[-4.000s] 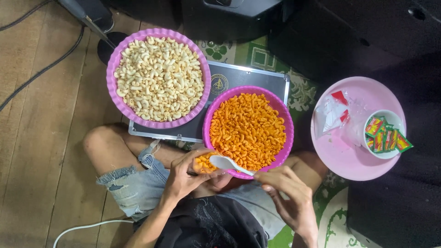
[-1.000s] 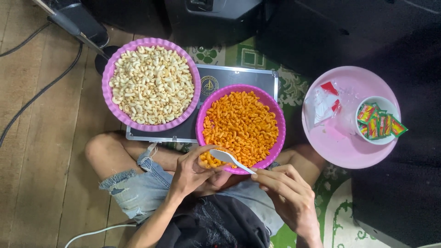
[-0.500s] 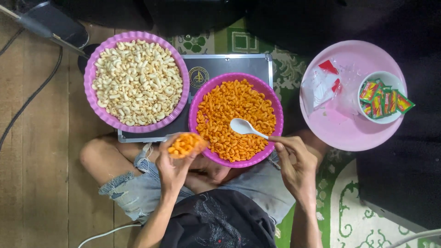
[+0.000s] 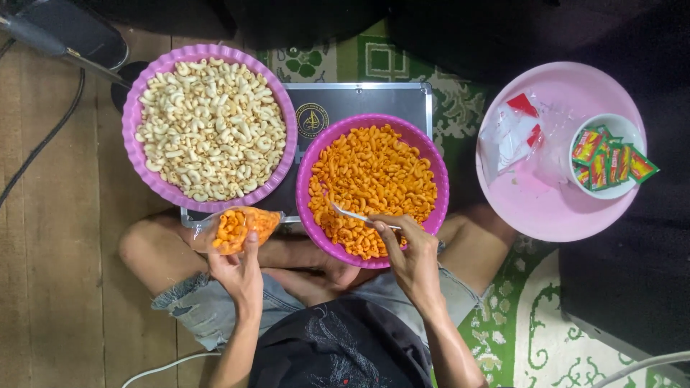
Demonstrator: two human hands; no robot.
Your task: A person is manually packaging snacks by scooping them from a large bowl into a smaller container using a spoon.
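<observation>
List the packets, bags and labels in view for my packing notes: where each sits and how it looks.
Clear bag: in the left hand, part filled with orange macaroni snacks.
Small sachets: standing in a white cup on the pink tray; green, red and yellow.
Empty clear bags: lying on that tray, with red corners.
Round gold emblem: on the dark case between the two bowls.

- I count two purple bowls: one of pale macaroni, one of orange macaroni.
- One pink tray.
- One small white bowl.
- One white spoon.
- One filled clear bag.
</observation>
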